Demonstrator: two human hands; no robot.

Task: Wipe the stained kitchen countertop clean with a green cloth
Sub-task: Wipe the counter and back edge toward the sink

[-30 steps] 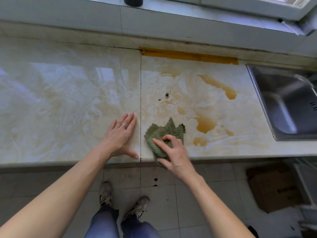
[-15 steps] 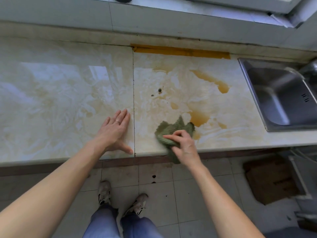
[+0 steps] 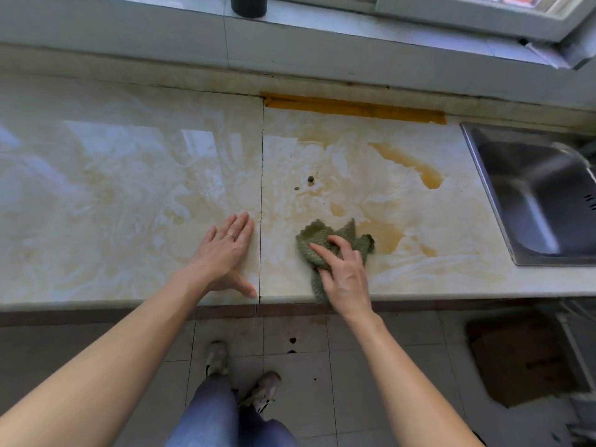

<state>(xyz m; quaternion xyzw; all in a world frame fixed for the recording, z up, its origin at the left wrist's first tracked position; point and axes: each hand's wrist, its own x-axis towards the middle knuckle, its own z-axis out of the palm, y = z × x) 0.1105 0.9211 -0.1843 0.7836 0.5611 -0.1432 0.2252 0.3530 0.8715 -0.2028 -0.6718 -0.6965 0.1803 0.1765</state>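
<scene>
The glossy cream marble countertop [image 3: 129, 188] carries brown liquid stains on its right slab: a long streak [image 3: 416, 166] towards the sink and a bigger patch [image 3: 383, 235] near the front. A crumpled green cloth [image 3: 317, 241] lies at the front edge, its right tip touching that patch. My right hand [image 3: 343, 272] presses on the cloth with curled fingers gathering it; part of the cloth hangs over the edge under my palm. My left hand [image 3: 227, 253] lies flat on the left slab beside the seam, fingers spread, holding nothing.
A steel sink [image 3: 541, 195] is set into the counter at the right. Small dark crumbs [image 3: 310, 179] sit behind the cloth. An orange-brown strip [image 3: 351, 108] runs along the back wall joint. A dark cup [image 3: 248, 4] stands on the window ledge. Cardboard [image 3: 522, 359] lies on the floor.
My right hand has pushed the cloth rightwards along the front edge, over the small stain, up against the big brown patch. My left hand has stayed flat in place.
</scene>
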